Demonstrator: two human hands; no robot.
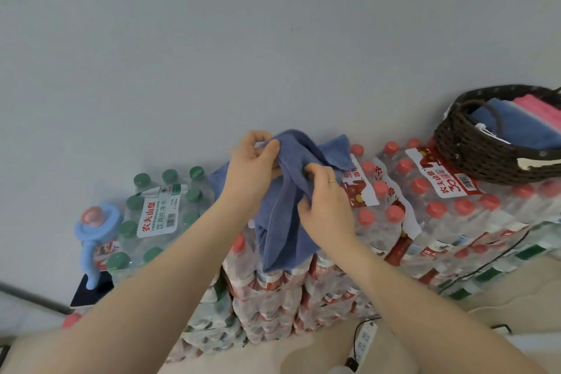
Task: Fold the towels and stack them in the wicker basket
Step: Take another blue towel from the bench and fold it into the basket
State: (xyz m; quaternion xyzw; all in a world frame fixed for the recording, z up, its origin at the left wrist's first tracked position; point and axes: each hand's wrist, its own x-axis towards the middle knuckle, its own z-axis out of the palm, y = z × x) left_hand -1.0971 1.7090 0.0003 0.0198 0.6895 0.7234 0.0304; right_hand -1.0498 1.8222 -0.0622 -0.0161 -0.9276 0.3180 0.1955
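A blue towel hangs bunched and unfolded in front of me, above stacked packs of bottled water. My left hand pinches its top edge between thumb and fingers. Slightly lower and to the right, my right hand grips a fold of the same towel; it wears a gold ring. The dark wicker basket stands at the far right on top of the water packs. Inside it lie a folded blue towel and a folded pink towel.
Shrink-wrapped packs of red-capped bottles form the work surface. A pack of green-capped bottles sits at the left, with a blue and pink plastic holder beside it. A white power strip and cable lie on the floor below. A grey wall stands behind.
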